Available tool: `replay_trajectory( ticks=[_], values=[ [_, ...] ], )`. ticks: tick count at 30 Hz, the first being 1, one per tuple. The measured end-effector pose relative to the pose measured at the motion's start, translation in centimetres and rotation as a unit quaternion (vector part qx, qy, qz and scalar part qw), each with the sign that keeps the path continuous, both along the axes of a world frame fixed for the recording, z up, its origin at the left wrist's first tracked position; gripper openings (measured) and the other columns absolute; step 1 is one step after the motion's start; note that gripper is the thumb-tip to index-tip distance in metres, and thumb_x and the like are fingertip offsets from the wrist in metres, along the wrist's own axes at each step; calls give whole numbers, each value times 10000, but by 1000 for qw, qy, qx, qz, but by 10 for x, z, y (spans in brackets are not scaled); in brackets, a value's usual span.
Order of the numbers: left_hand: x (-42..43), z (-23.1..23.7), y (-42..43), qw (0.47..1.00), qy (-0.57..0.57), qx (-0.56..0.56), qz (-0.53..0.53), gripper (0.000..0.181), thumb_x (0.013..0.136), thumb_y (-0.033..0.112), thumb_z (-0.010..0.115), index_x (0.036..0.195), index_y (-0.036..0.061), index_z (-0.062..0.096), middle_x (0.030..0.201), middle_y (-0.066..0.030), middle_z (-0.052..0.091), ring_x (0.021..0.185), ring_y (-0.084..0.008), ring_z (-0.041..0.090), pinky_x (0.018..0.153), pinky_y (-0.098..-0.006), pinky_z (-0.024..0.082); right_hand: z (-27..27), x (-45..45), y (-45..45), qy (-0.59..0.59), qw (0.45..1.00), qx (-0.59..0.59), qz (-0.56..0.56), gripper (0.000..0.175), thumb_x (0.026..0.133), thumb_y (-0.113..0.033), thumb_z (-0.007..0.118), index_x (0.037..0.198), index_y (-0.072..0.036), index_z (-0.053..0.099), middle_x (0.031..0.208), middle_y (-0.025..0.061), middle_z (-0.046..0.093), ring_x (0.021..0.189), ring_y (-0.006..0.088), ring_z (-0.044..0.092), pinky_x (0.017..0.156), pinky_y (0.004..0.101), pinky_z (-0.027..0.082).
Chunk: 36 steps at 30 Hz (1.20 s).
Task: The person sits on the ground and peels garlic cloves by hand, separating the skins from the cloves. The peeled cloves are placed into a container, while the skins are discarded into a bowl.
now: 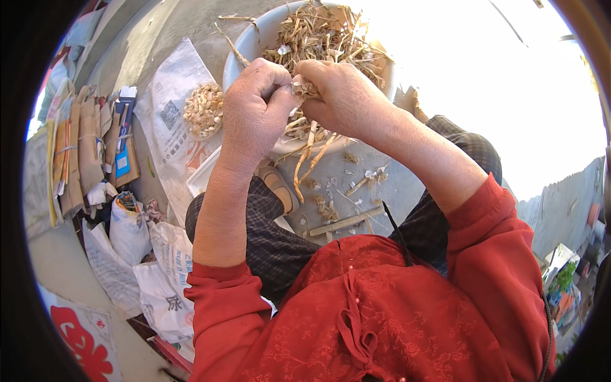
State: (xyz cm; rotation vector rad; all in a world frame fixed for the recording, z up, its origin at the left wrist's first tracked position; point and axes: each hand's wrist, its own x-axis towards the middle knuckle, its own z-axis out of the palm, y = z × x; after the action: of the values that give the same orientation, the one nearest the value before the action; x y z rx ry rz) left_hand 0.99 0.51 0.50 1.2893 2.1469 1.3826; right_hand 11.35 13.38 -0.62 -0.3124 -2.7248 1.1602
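Note:
Over the near part of a large pale basin (pixel 237 45), my two hands meet at a head of dried garlic (pixel 304 88). My right hand (pixel 341 95) grips it between thumb and fingers. The thumb and forefinger of my left hand (pixel 260 105) pinch at its left side; whether they hold a clove or skin I cannot tell. Dry garlic stalks and papery skins (pixel 315 36) fill the basin, and a few stalks (pixel 310 153) hang over its near rim. Left of my left hand, a round heap of separated garlic cloves (pixel 204 110) sits on a white woven sack (pixel 167 86).
A white tray (pixel 203 174) lies partly under my left forearm. Skins, roots and a wooden piece (pixel 346 221) lie on the floor between my legs. Bundled cardboard (pixel 88 143) and stuffed white sacks (pixel 129 229) stand at the left. Glare washes out the upper right.

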Motion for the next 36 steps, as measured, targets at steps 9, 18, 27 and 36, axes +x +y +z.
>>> replay_trajectory(
  ticks=[9,18,27,36],
  values=[
    [-15,0,-5,956,-286,31,56,68,793,2,563,828,-6,621,717,-76,619,612,-103,583,544,-224,483,4,1,0,-5,1000,-22,-11,219,784,-123,612,946,19,572,808,192,636,807,319,652,732,410,524],
    [-36,-14,-13,885,-448,82,95,148,808,-33,505,917,-24,604,796,-116,623,663,-162,593,620,-292,508,8,2,5,8,986,-157,-61,358,764,-193,645,1047,16,586,822,175,656,778,250,661,711,353,529],
    [-24,-8,-3,962,-185,95,179,214,825,12,544,1033,-13,592,943,-97,610,805,-154,603,671,-281,497,-3,-2,12,102,970,-204,-84,409,775,-143,660,1153,-42,543,894,92,638,790,141,626,704,287,523],
    [-10,-10,5,984,-154,87,35,120,815,81,675,918,21,665,831,-11,603,697,-48,519,624,-205,450,4,1,6,55,991,-116,-42,402,788,-177,692,1142,-48,551,902,89,626,827,137,613,752,281,510]
  ],
)
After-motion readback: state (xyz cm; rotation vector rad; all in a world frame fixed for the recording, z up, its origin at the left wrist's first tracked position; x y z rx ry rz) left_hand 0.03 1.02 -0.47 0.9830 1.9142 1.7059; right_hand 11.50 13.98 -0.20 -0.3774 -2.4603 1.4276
